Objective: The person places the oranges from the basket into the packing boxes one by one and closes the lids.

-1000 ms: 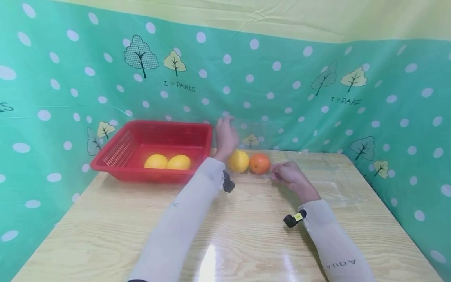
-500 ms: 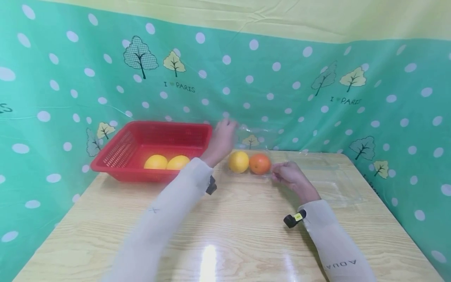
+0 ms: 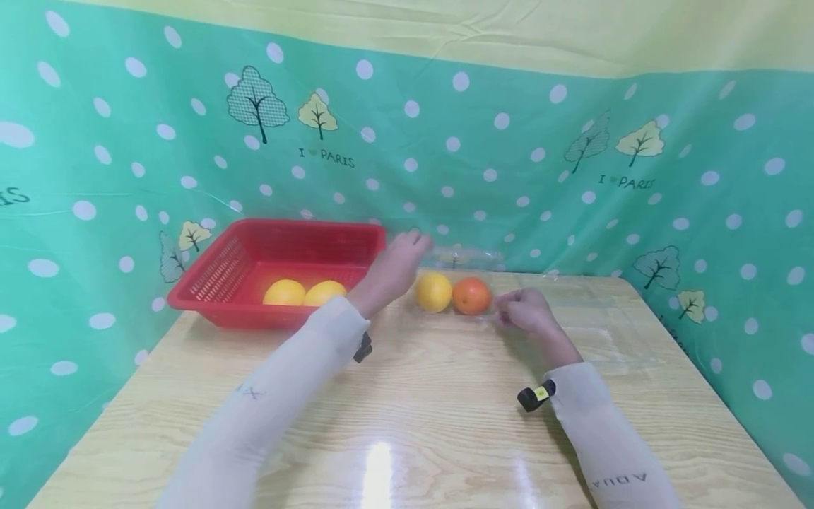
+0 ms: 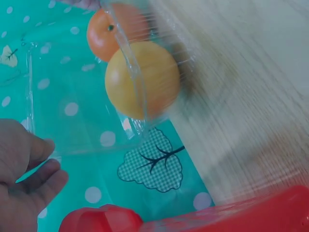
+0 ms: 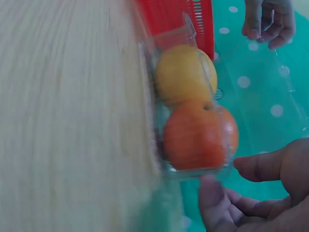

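Note:
A clear plastic clamshell box (image 3: 483, 316) lies on the wooden table (image 3: 445, 424) with a yellow fruit (image 3: 434, 292) and an orange fruit (image 3: 471, 295) inside. Its clear lid (image 3: 467, 254) stands partly raised behind them. My left hand (image 3: 407, 251) pinches the lid's left edge, as the left wrist view shows: hand (image 4: 34, 164), lid (image 4: 72, 111). My right hand (image 3: 509, 314) pinches the box's end beside the orange fruit (image 5: 198, 135); its fingers (image 5: 212, 193) curl under the rim. The yellow fruit (image 5: 183, 75) lies beyond it.
A red slatted basket (image 3: 216, 272) stands at the back left and holds two yellow fruits (image 3: 284, 292) (image 3: 324, 291). A green dotted cloth hangs close behind and to both sides of the table. Bare wood stretches toward me.
My left hand has drawn back to the left and down, and the clear lid has come lower over the fruits. The right hand has stayed at the box's end.

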`<state>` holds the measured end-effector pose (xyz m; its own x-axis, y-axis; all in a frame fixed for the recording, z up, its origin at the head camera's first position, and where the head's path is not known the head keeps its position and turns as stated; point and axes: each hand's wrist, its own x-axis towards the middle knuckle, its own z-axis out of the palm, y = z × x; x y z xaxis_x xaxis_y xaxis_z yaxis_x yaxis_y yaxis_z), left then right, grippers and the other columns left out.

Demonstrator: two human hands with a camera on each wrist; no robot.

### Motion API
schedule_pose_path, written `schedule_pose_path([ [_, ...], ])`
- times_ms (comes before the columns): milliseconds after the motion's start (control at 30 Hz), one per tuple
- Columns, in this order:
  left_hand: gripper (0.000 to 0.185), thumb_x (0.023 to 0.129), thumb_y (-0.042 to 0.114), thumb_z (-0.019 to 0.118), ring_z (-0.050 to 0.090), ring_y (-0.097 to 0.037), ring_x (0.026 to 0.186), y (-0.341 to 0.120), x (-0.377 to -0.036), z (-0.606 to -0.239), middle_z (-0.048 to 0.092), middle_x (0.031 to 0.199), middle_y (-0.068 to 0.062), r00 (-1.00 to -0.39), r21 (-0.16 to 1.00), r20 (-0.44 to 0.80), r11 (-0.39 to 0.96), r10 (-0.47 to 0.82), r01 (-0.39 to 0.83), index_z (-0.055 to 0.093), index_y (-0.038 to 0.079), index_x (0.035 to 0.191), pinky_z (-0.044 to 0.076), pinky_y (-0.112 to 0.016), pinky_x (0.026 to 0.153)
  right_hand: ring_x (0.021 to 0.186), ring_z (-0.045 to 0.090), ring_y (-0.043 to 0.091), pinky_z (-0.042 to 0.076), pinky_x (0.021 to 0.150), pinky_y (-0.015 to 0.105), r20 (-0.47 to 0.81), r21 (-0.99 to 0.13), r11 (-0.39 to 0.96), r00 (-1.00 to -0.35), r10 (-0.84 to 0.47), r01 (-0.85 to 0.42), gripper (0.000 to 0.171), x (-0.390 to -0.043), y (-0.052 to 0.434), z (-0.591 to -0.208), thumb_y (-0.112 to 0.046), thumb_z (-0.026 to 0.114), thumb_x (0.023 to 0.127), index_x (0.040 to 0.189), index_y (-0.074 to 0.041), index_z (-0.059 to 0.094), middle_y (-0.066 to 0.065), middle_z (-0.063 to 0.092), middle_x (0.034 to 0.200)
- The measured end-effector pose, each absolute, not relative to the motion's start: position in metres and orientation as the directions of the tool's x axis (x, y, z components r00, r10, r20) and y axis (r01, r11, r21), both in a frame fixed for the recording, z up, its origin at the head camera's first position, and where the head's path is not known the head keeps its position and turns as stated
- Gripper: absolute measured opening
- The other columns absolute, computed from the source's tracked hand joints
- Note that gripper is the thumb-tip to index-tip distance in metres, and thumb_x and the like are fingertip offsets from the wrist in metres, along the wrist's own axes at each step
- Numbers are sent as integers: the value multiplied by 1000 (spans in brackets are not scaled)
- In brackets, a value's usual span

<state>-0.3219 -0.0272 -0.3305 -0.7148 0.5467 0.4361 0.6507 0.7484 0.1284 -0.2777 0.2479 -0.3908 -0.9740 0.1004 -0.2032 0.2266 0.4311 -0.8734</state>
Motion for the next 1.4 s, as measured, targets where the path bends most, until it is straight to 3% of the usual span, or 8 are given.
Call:
schedule_pose_path([
  [233, 39, 94, -12, 55, 56, -28, 120, -32, -313, -335, 62, 126, -12, -682, 124, 413, 705, 604, 699, 62, 6, 128, 50, -36, 103, 107, 62, 40, 55, 86, 50, 181, -690, 722, -978, 103, -52, 48, -262, 248, -364, -24, 58, 103, 137, 10, 52, 27, 62, 120],
  [400, 37, 96, -6, 57, 58, -28, 114, -35, -306, -338, 65, 125, -11, -674, 119, 402, 694, 620, 710, 62, 8, 130, 52, -36, 99, 107, 60, 45, 52, 90, 57, 461, -547, 801, -886, 45, -244, 37, -257, 239, -355, -9, 66, 98, 128, 10, 59, 29, 61, 119],
  [600, 34, 95, -5, 60, 60, -27, 113, -35, -299, -340, 67, 123, -10, -687, 122, 370, 701, 625, 703, 65, 9, 126, 52, -37, 99, 97, 61, 43, 52, 84, 54, 665, -279, 840, -725, -181, -466, 22, -258, 236, -363, 5, 74, 87, 108, 8, 67, 25, 67, 104],
  [733, 32, 95, -6, 61, 60, -26, 111, -36, -293, -345, 67, 121, -9, -697, 158, 355, 695, 623, 701, 67, 9, 123, 53, -36, 97, 91, 62, 40, 53, 79, 50, 687, -119, 838, -654, -318, -533, 19, -260, 240, -372, 11, 75, 83, 100, 5, 68, 20, 69, 98],
  [900, 31, 89, -12, 60, 63, -26, 100, -37, -289, -353, 70, 110, -8, -658, 131, 400, 671, 638, 730, 68, 8, 111, 54, -35, 89, 89, 62, 36, 55, 76, 44, 645, -8, 827, -635, -425, -562, 14, -260, 244, -377, 10, 73, 85, 96, 3, 69, 17, 70, 95],
  [1033, 33, 84, -15, 61, 63, -23, 89, -35, -289, -359, 71, 100, -6, -626, 50, 423, 673, 655, 738, 70, 8, 106, 53, -30, 82, 87, 63, 34, 56, 76, 42, 614, 30, 815, -633, -471, -578, 12, -257, 247, -379, 10, 72, 85, 95, 3, 69, 16, 70, 93],
  [1233, 25, 89, -9, 65, 57, -21, 85, -32, -284, -366, 67, 95, -8, -658, 85, 372, 682, 654, 726, 73, 7, 106, 50, -29, 80, 81, 62, 30, 56, 73, 40, 570, 70, 787, -623, -536, -613, 10, -254, 250, -385, 7, 71, 86, 93, 2, 68, 14, 69, 87],
  [1400, 21, 92, -5, 66, 60, -20, 84, -32, -282, -371, 67, 94, -7, -693, 66, 310, 712, 651, 699, 73, 8, 106, 52, -29, 79, 82, 64, 29, 57, 83, 44, 536, 72, 776, -632, -560, -627, 10, -252, 249, -389, 6, 70, 88, 97, 1, 70, 13, 71, 90],
])
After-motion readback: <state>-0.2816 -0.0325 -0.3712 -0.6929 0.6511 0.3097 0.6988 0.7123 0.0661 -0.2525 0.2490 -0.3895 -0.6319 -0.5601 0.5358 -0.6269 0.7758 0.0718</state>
